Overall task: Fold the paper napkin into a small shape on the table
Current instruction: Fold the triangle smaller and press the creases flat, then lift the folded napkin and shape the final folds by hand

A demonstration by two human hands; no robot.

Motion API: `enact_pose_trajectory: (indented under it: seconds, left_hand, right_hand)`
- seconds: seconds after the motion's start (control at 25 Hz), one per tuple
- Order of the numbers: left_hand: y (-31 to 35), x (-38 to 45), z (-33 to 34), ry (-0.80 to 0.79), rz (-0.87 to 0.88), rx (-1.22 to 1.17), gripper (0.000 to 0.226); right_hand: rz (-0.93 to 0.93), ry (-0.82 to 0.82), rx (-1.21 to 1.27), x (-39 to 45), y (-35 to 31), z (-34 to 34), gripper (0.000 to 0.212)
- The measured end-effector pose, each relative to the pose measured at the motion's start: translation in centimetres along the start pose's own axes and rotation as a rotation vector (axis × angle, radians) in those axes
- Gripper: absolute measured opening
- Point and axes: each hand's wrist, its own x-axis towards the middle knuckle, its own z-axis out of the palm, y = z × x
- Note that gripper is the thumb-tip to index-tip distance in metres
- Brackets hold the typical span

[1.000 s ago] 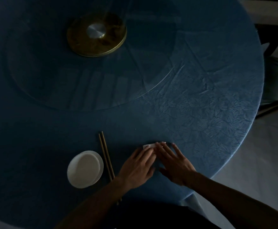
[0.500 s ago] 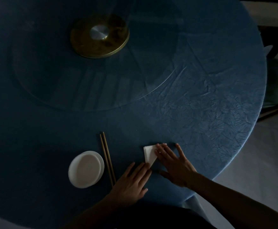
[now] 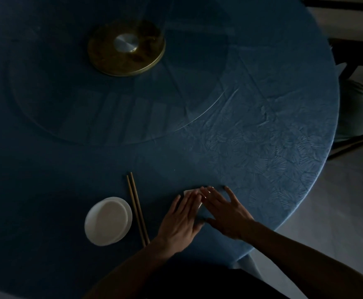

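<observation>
The paper napkin lies on the blue-clothed desk near its front edge, almost wholly covered: only a pale corner shows past the fingertips and a thin white sliver in the gap between the two hands. From so little on view, it seems already folded down to a small piece, though its exact shape cannot be made out in this dim light.

Both hands lie palm-down on it, side by side and nearly touching. The left hand has its fingers stretched flat and close together over the napkin's left part; the right hand has its fingers spread wider, the outermost reaching onto bare cloth. Neither hand pinches or grips anything; the fingers are extended and released, pressing down rather than holding. That posture suits flattening a crease: one judges the hands are set so to sharpen a fold and keep thin paper from springing open.

To the left, clear of the work, a pair of chopsticks lies just beside a small white dish. Farther off, toward the desk's middle, stands the brass hub of a glass turntable. A chair sits beyond the right edge.
</observation>
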Motion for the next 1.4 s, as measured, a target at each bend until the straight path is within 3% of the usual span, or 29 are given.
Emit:
enact_pose_trajectory:
  seconds: [0.32, 0.52, 0.76, 1.16, 1.32, 1.4]
  left_hand:
    - [-1.5, -0.4, -0.7, 0.063, -0.124, -0.05, 0.07]
    - [-1.2, 0.7, -0.7, -0.04, 0.03, 0.058, 0.071]
    - [-4.7, -3.6, -0.2, -0.065, 0.123, 0.118, 0.067]
    - [-4.3, -3.4, -0.5, -0.054, 0.277, 0.142, 0.066]
    - [-4.8, -3.3, -0.7, 0.079, 0.367, 0.053, 0.051]
    - [-4.6, -1.7, -1.9, 0.165, 0.206, -0.101, 0.044]
  right_hand:
    - [-0.003, 0.003, 0.017, 0.0, 0.2, 0.1, 0.072]
    - [0.025, 0.043, 0.008, -0.3, 0.5, 0.1, 0.066]
    - [0.074, 0.073, -0.001, -0.6, 0.8, 0.8, 0.068]
    - [0.094, 0.097, 0.002, -0.7, 0.9, 1.1, 0.065]
    - [0.085, 0.068, 0.03, -0.8, 0.8, 0.6, 0.064]
    - [0.086, 0.074, 0.039, -0.8, 0.7, 0.6, 0.066]
